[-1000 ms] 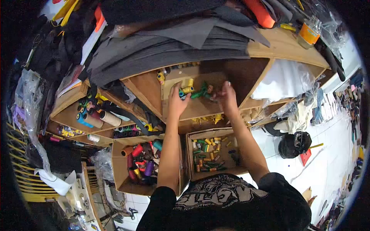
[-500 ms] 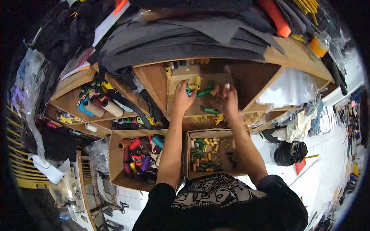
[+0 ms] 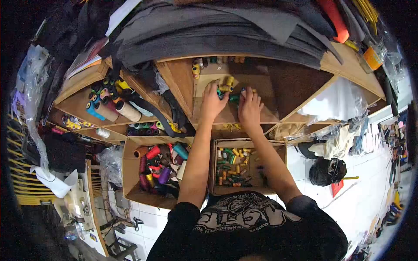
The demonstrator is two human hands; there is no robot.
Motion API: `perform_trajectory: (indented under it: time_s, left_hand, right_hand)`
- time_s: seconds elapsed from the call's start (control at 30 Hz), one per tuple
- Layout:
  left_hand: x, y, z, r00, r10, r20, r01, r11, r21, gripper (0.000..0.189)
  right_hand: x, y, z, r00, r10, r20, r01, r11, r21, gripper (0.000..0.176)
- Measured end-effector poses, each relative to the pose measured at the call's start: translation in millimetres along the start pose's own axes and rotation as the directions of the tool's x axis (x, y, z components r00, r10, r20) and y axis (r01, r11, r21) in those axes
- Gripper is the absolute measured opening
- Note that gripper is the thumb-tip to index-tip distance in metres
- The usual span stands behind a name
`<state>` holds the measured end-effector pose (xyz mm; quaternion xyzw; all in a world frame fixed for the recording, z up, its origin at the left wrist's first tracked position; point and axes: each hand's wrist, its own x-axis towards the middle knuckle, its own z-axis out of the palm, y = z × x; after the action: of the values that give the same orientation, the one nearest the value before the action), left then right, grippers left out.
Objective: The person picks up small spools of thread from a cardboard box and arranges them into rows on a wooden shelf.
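Inside an open wooden shelf compartment (image 3: 267, 114), my left hand (image 3: 212, 103) has its fingers curled around a dark green thread spool (image 3: 220, 92). Yellow thread spools (image 3: 228, 83) sit against its fingertips. My right hand (image 3: 251, 109) is just to the right, thumb and fingers bent round a small spool (image 3: 244, 90) with a pale end, mostly covered by the fingers. Between the hands lies a green thread spool (image 3: 234, 98), partly hidden by the right hand. More spools (image 3: 224, 59) stand along the back, and a yellow one (image 3: 196, 69) is by the left wall.
Below the shelf, one cardboard box (image 3: 130, 174) holds large coloured thread cones; another cardboard box (image 3: 213, 174) holds several small spools. Thread cones (image 3: 128, 111) fill the compartment at left. Dark grey fabric (image 3: 209, 37) drapes over the top. White plastic (image 3: 328, 102) bulges at right.
My right hand has moved left, closer to my left hand. A green spool at the compartment's front edge no longer shows. The view has shifted slightly.
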<state>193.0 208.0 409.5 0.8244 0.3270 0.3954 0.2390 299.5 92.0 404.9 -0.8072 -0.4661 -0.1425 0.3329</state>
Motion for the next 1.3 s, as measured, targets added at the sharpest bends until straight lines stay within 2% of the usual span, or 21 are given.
perform_trajectory:
  time_s: [0.07, 0.13, 0.17, 0.23, 0.27, 0.37, 0.4, 0.47, 0.6, 0.7, 0.73, 0.77, 0.8, 0.83, 0.87, 1.0, 1.1, 1.17, 1.2, 1.23, 1.3]
  left_hand:
    - [1.3, 5.5, -5.3, 0.998, -0.046, 0.041, 0.047, 0.999, -0.026, 0.058]
    - [2.5, -2.4, -0.5, 1.000, -0.004, 0.029, 0.005, 0.999, -0.049, 0.058]
    - [3.6, -1.6, -2.3, 1.000, 0.016, 0.023, -0.014, 0.998, -0.059, 0.058]
    - [4.1, 0.9, -4.5, 0.996, -0.068, 0.055, 0.070, 0.997, -0.036, 0.058]
    - [0.7, 2.5, -4.1, 0.990, -0.115, 0.078, 0.117, 0.993, -0.026, 0.058]
    - [-0.4, -16.1, 10.7, 0.984, -0.144, 0.105, 0.129, 0.981, 0.144, 0.061]
    - [1.2, -4.9, 1.2, 0.975, -0.170, 0.140, 0.157, 0.983, 0.097, 0.062]
    - [4.1, 14.5, -16.4, 0.954, -0.212, 0.212, 0.215, 0.976, 0.008, 0.063]
    - [4.1, -0.3, -6.3, 0.987, -0.097, 0.130, 0.091, 0.994, 0.056, 0.061]
    - [3.0, 0.3, -4.2, 0.985, -0.122, 0.119, 0.122, 0.992, 0.012, 0.058]
    - [2.9, -0.3, -3.9, 0.980, -0.145, 0.138, 0.146, 0.989, 0.003, 0.058]
    - [1.9, -0.2, -3.3, 0.973, -0.168, 0.159, 0.171, 0.985, -0.007, 0.057]
    - [0.7, 1.6, -4.5, 0.993, -0.085, 0.081, 0.085, 0.996, 0.002, 0.057]
    - [1.6, 1.3, -4.0, 0.995, -0.072, 0.072, 0.072, 0.997, -0.002, 0.057]
    - [1.7, 0.9, -4.0, 0.996, -0.060, 0.063, 0.061, 0.998, -0.003, 0.057]
    - [-1.3, 7.6, -8.2, 0.993, -0.100, 0.056, 0.100, 0.995, -0.001, 0.061]
    - [-0.7, -5.0, 0.3, 0.990, -0.103, 0.098, 0.099, 0.994, 0.041, 0.065]
    - [0.9, -11.5, 4.2, 0.993, -0.059, 0.106, 0.045, 0.990, 0.131, 0.065]
    - [-0.5, -9.4, 2.0, 0.993, -0.071, 0.094, 0.071, 0.997, -0.004, 0.065]
    - [-0.2, -7.0, 0.9, 0.989, -0.098, 0.113, 0.097, 0.995, 0.015, 0.064]
    - [0.8, -3.2, -1.9, 0.977, -0.153, 0.150, 0.146, 0.988, 0.055, 0.064]
  right_hand:
    - [11.0, 2.6, 1.6, 1.000, -0.002, 0.019, 0.001, 1.000, 0.010, 0.043]
    - [19.0, 6.7, -3.8, 0.999, -0.003, 0.050, 0.000, 0.998, 0.062, 0.044]
    - [18.3, 9.5, -5.6, 0.999, 0.029, 0.021, -0.032, 0.986, 0.161, 0.043]
    - [18.4, 17.9, -6.8, 0.995, 0.091, -0.028, -0.075, 0.931, 0.358, 0.043]
    - [19.4, 15.5, -8.3, 0.979, 0.204, 0.016, -0.183, 0.840, 0.511, 0.043]
    - [10.1, 9.7, -32.4, 0.964, 0.255, 0.074, -0.238, 0.705, 0.668, 0.039]
    - [9.0, 15.7, -27.9, 0.945, 0.310, 0.106, -0.300, 0.689, 0.659, 0.048]
    - [6.9, 23.7, -22.0, 0.948, 0.305, 0.086, -0.286, 0.705, 0.650, 0.048]
    - [5.6, 33.8, -15.3, 0.951, 0.300, 0.074, -0.284, 0.756, 0.590, 0.046]
    - [13.1, 27.6, -18.3, 0.923, 0.383, 0.046, -0.309, 0.663, 0.682, 0.044]
    - [15.1, 16.6, -32.3, 0.913, 0.395, 0.106, -0.316, 0.516, 0.797, 0.041]
    - [20.5, 8.3, -42.7, 0.906, 0.394, 0.153, -0.341, 0.466, 0.816, 0.040]
    - [25.2, 3.0, -49.4, 0.899, 0.391, 0.200, -0.366, 0.417, 0.832, 0.038]
    - [28.8, -1.1, -54.4, 0.889, 0.385, 0.248, -0.394, 0.366, 0.843, 0.037]
    - [33.2, 2.8, -61.2, 0.902, 0.259, 0.345, -0.412, 0.284, 0.866, 0.044]
    - [55.3, 8.2, -44.9, 0.927, 0.237, 0.291, -0.358, 0.329, 0.874, 0.033]
    - [82.0, 1.7, -37.0, 0.961, 0.120, 0.247, -0.274, 0.334, 0.902, 0.030]
    - [101.4, -10.3, -40.3, 0.957, 0.086, 0.277, -0.286, 0.448, 0.847, 0.029]
    - [110.7, -13.4, -37.3, 0.952, 0.061, 0.300, -0.292, 0.477, 0.829, 0.028]
    - [120.6, -15.8, -33.2, 0.946, 0.036, 0.323, -0.296, 0.507, 0.809, 0.027]
    - [138.2, -16.3, -11.7, 0.966, -0.063, 0.250, -0.141, 0.683, 0.717, 0.020]
